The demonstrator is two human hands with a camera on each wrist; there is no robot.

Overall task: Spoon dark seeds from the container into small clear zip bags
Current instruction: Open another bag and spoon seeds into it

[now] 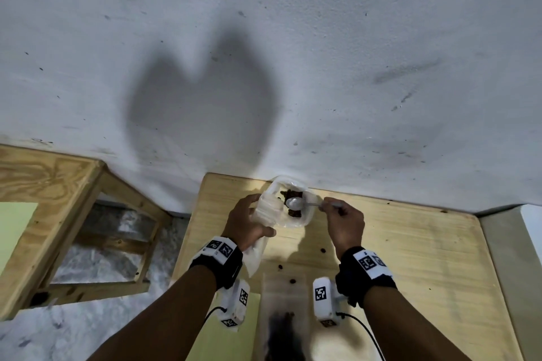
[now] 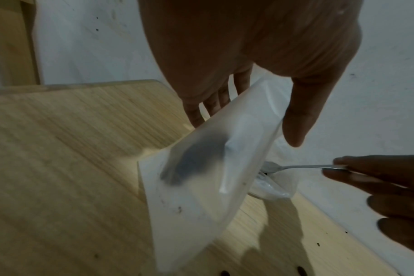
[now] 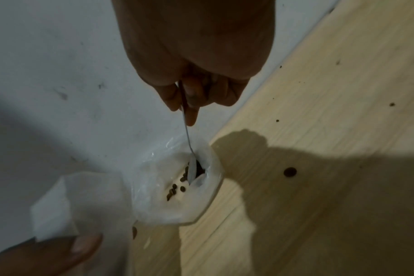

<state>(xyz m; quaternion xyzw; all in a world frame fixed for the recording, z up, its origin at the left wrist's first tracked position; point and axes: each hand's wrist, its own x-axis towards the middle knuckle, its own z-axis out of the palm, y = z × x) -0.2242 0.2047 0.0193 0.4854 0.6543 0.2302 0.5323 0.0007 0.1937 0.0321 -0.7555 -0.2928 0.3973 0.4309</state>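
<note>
A white container (image 1: 305, 218) lined with clear plastic sits at the table's far edge, with dark seeds (image 3: 176, 187) in it. My right hand (image 1: 341, 215) pinches the handle of a metal spoon (image 1: 294, 203). The spoon's bowl (image 3: 192, 170) is down among the seeds. My left hand (image 1: 249, 221) holds a small clear zip bag (image 2: 213, 177) just left of the container, thumb (image 2: 300, 119) on one side and fingers (image 2: 215, 101) on the other. A dark smudge shows through the bag's film; what it is I cannot tell.
The white wall (image 1: 293, 82) rises directly behind the container. A second clear bag (image 1: 283, 316) holding dark seeds lies on the wooden table (image 1: 425, 258) near me. Loose seeds (image 1: 323, 250) dot the table. A wooden frame (image 1: 73, 214) stands off to the left.
</note>
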